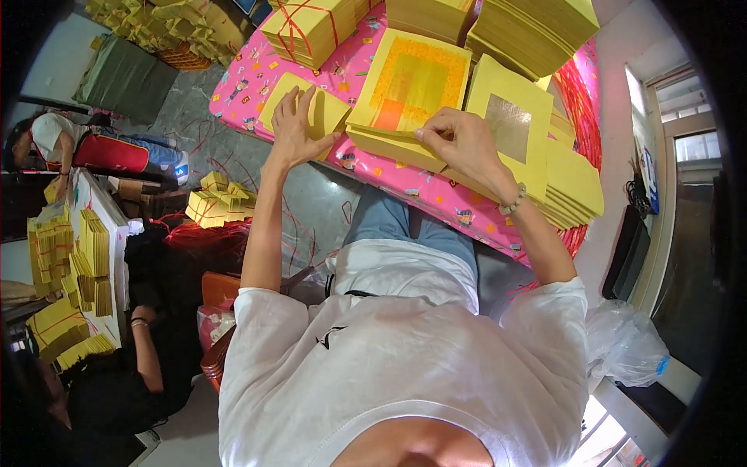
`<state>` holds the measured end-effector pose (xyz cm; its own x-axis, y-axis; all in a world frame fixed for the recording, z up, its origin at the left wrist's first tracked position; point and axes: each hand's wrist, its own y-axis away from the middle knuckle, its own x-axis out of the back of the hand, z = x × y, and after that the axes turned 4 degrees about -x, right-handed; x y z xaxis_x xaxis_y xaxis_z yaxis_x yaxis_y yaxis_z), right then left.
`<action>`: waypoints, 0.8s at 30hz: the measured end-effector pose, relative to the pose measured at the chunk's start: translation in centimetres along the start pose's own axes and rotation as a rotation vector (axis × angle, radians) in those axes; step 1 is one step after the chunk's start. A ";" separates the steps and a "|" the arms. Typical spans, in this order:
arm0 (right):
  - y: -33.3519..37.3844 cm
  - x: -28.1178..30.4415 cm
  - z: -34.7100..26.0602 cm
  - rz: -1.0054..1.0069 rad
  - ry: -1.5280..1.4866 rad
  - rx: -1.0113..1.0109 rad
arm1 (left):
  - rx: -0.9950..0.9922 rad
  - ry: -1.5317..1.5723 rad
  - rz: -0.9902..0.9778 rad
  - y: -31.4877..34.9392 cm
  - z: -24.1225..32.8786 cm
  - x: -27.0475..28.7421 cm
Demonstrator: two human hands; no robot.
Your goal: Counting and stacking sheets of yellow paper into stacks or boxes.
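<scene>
My left hand [292, 128] lies with fingers spread over a small yellow paper stack [331, 109] at the table's near left edge. My right hand [465, 144] pinches the near right edge of the top yellow paper sheet [383, 61], which has an orange printed border and a gold middle. That sheet sits on a thick paper stack [397, 146], its near edge slightly raised. Right of it, under my right wrist, is a yellow paper pile with a silvery square [510, 128] on top.
Tied yellow paper bundles [311, 35] and taller stacks [533, 35] stand along the back of the pink-covered table [354, 76]. Red string [580, 109] hangs at the right. At left, two people work around a white table [105, 226] with more bundles.
</scene>
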<state>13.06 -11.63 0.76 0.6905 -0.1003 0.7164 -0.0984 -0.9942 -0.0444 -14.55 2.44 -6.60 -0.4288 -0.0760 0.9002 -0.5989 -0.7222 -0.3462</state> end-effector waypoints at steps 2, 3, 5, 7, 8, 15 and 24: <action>0.0 -0.1 0.0 -0.009 0.002 -0.005 | -0.034 0.104 0.033 -0.1 0.2 0.6; 0.0 -0.1 0.0 -0.002 0.006 0.001 | -0.035 0.104 0.032 -0.1 0.4 0.8; 0.0 -0.1 0.0 0.006 0.011 0.005 | -0.061 0.251 0.075 -0.5 1.5 1.6; 0.0 -0.1 0.0 0.003 -0.007 -0.004 | -0.082 0.322 0.100 -0.9 2.8 2.2; 0.0 -0.1 0.0 0.003 -0.007 -0.005 | -0.102 0.392 0.126 -1.1 3.3 2.5; -0.1 -0.1 -0.1 -0.003 0.006 -0.020 | -0.192 0.595 0.071 -2.0 5.8 3.4; 0.0 0.4 -0.4 0.086 -0.002 0.024 | -0.432 0.282 0.016 -4.0 9.9 4.0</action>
<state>13.09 -11.63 1.34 0.6819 -0.1857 0.7075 -0.1404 -0.9825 -0.1225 -7.24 -1.77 1.02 -0.5701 0.1467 0.8084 -0.7900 -0.3679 -0.4904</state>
